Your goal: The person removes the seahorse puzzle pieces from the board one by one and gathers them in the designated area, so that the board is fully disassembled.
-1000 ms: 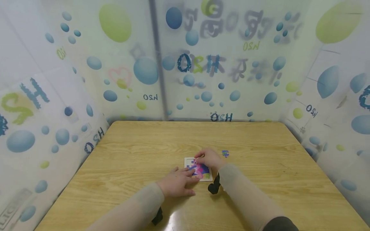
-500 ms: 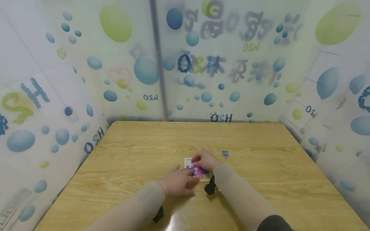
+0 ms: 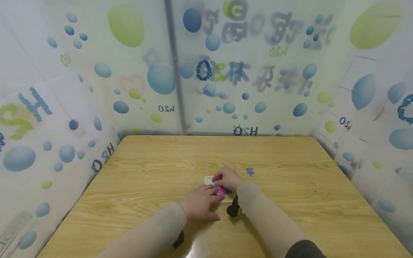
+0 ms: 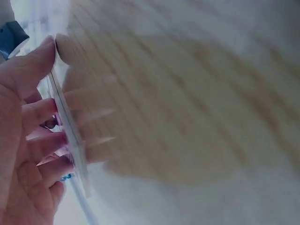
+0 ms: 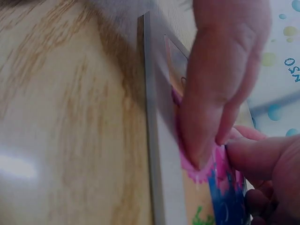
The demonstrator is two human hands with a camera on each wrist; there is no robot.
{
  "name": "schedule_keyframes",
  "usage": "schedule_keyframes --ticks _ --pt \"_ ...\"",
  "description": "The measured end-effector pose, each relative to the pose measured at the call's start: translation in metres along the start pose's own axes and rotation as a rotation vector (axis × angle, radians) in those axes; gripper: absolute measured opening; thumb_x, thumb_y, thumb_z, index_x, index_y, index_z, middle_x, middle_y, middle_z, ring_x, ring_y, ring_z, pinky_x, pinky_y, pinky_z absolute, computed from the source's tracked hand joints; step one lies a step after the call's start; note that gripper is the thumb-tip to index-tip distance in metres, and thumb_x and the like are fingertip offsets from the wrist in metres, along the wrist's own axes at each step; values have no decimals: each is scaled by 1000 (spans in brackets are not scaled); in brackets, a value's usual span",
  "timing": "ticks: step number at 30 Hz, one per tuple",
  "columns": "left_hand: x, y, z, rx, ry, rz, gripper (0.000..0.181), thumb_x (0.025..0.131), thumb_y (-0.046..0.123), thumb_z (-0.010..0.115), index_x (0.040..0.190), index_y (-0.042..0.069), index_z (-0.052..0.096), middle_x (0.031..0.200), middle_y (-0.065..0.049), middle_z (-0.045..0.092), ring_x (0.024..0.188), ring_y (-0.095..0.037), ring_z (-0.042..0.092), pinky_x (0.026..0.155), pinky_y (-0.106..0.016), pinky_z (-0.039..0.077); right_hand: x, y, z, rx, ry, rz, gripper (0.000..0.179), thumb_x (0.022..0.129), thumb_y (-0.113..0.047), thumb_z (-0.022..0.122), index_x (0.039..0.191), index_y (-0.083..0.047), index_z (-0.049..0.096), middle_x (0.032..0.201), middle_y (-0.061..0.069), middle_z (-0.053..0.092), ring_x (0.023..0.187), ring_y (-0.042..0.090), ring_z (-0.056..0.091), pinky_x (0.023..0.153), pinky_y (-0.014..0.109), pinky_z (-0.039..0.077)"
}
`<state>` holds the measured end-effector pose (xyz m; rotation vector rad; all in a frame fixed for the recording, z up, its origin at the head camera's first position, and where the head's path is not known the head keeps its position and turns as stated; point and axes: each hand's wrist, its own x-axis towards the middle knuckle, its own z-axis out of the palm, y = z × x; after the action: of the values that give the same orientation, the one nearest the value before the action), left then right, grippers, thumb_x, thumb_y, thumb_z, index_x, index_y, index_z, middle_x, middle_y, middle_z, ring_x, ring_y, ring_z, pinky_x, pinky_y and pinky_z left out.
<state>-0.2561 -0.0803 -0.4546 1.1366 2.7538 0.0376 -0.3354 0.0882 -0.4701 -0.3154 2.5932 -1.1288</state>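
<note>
Jigsaw puzzle (image 3: 221, 190), a thin picture in pink, purple and blue with a pale rim (image 3: 208, 180), lay flat on the counter (image 3: 155, 161) under both hands. The board looked light and stiff, likely smooth enough to slide, so the bare rim seemed the sensible place to steady it; small pieces would be best taken by their edges. The left hand (image 3: 200, 203) lay with its fingers spread across the picture, thumb on the near side. The right hand (image 3: 227, 180) had thumb and finger pinched near the far-left corner, probably on a piece, though the fingers covered too much to be sure. Just beyond the right hand lay a loose piece (image 3: 250, 171), apart from the board. Bubble-printed walls (image 3: 190, 118) stood around the counter.
</note>
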Motion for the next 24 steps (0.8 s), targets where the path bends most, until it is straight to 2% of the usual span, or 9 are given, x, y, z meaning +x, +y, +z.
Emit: schedule_keyframes --ticks 4,9,12,17,24 --pt "1 -2 0 -47 -7 2 74 84 66 56 147 29 41 153 -9 33 135 -34 38 111 -46 31 1 0 1 16 -4 8 10 87 -6 69 87 -16 72 98 3 51 94 21 46 81 33 41" --pt "0 -1 0 6 -22 30 74 88 64 52 149 25 37 156 -6 27 141 -28 28 114 -44 25 0 -2 1 58 -9 34 9 88 -7 69 88 -16 71 101 4 50 95 23 46 82 36 41" --pt "1 0 0 26 -24 22 73 88 65 52 148 26 39 155 -4 28 142 -27 27 114 -45 25 1 -3 1 33 -8 28 7 88 -8 69 89 -15 71 101 4 50 95 23 47 83 37 42" --pt "1 1 0 9 -26 2 73 87 64 54 148 26 40 155 -3 29 142 -26 27 114 -46 26 0 -6 -1 21 -20 38 7 87 -8 70 89 -15 70 101 4 52 94 22 48 85 37 44" --pt "2 1 1 -18 -25 10 74 87 63 55 148 24 39 155 -5 28 142 -28 27 114 -41 25 1 -7 -2 30 -39 61 9 85 -6 71 89 -14 69 102 4 52 96 23 48 86 41 42"
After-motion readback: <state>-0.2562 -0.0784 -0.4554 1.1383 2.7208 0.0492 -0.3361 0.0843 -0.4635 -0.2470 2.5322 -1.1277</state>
